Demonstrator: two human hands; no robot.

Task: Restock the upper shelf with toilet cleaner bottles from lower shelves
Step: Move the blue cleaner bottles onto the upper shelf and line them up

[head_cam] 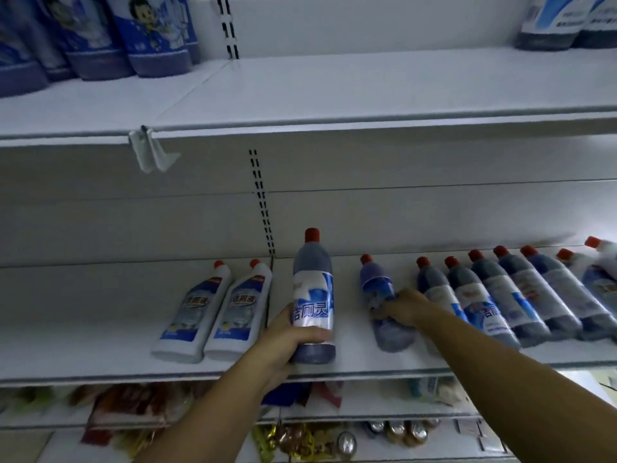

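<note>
On the lower shelf (100, 362), both hands grip bottles; upper shelf (367, 88) open.

Toilet cleaner stock: one dark-blue, red-capped bottle (313, 297) upright in my left hand (287, 342) at centre frame, a second (380, 302) gripped by my right hand (405, 307) just right, a row of like bottles (514, 295) at right, upper shelf (367, 91) mostly bare.

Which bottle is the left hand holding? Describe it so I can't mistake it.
On the middle shelf, just right of the two white bottles, stands a dark blue bottle gripped by the left hand. It stands taller and more upright than its neighbours.
</note>
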